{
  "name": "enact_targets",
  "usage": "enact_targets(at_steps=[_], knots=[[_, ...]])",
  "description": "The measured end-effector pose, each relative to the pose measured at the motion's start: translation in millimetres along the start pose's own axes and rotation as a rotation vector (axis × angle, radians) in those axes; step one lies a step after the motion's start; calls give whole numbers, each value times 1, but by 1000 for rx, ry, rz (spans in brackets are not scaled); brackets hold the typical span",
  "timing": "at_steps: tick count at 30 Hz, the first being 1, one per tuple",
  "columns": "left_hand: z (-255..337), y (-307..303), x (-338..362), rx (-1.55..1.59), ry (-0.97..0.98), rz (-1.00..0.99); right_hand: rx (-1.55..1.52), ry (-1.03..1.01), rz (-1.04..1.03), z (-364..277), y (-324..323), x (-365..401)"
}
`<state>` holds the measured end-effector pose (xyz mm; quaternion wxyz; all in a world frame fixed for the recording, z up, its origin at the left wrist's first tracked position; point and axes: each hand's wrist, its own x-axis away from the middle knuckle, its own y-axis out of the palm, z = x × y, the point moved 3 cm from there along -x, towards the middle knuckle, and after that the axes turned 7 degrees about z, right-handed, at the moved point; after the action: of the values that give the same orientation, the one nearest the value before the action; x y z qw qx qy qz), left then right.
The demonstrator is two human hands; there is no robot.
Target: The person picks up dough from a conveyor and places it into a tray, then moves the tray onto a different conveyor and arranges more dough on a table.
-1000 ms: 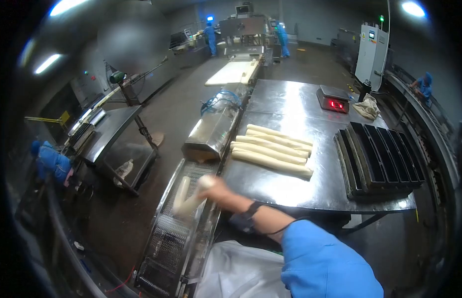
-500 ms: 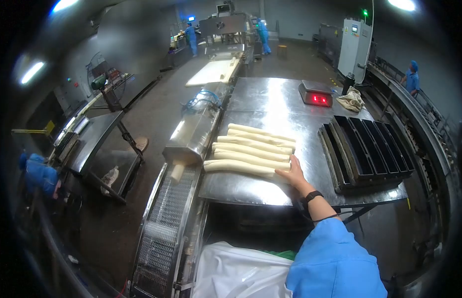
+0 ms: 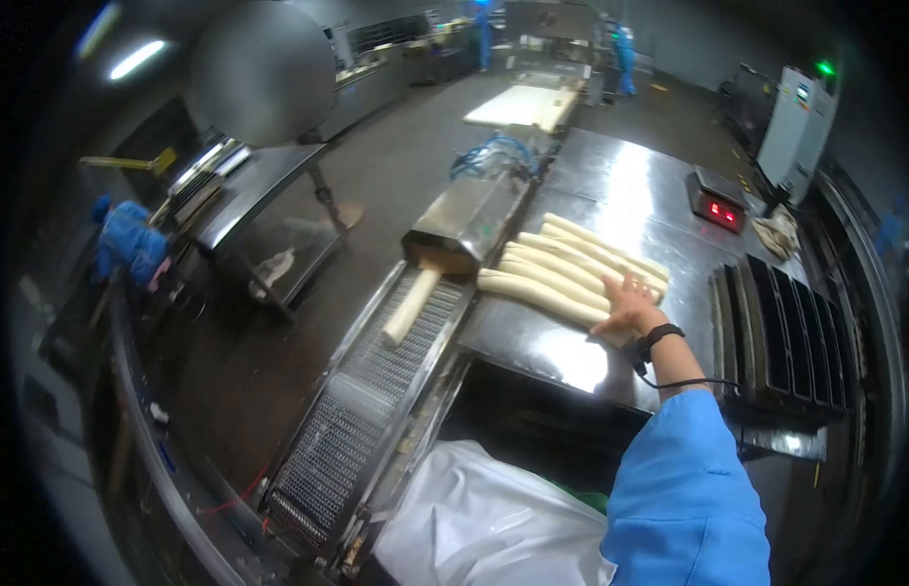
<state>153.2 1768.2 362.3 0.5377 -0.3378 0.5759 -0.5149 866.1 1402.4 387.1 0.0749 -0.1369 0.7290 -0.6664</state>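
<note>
Several long pale dough rolls [image 3: 557, 280] lie side by side on the steel table [image 3: 660, 171]. My right hand [image 3: 630, 305] rests on their near right ends, fingers spread over the dough and not wrapped round any roll. A black band circles that wrist. My left hand is out of view. Another dough roll [image 3: 412, 308] sticks out from under a metal hood [image 3: 456, 227] and lies on the mesh conveyor [image 3: 352, 415], left of the table.
Stacked dark baking tins [image 3: 782, 337] stand at the table's right side. Behind them are a scale [image 3: 716, 202] with red digits and a crumpled cloth [image 3: 775, 232]. At left, a person in blue [image 3: 132, 239] is near a steel side table [image 3: 254, 200]. Farther back, more dough lies on the line.
My view has turned left, so the scene sits farther right. The dough roll on the conveyor reaches farther out of the hood. My right hand has shifted from the roll ends onto their tops.
</note>
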Motion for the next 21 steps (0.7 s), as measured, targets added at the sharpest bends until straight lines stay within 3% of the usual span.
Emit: enact_targets(at_steps=[2,6,8,9,11,12,14,21], knots=[[-19,20,1,-19,-29,23,30,42,-70,-13,-11,-3],[-43,52,2,91,-91,136,113,-66,-86,-31,-27,-7],[-55,61,0,134,-5,206,147,-61,-83,-29,-19,-13],[-47,52,-2,141,-21,190,167,-191,36,-13,-4,-26],[-54,59,-3,174,-19,228,226,-177,31,-7,9,-35],[-50,55,-1,158,-66,237,196,-94,-97,-9,3,-37],[-42,52,0,157,-62,229,201,-219,29,20,31,-64],[-45,50,2,165,-51,252,118,-168,-27,23,35,-58]])
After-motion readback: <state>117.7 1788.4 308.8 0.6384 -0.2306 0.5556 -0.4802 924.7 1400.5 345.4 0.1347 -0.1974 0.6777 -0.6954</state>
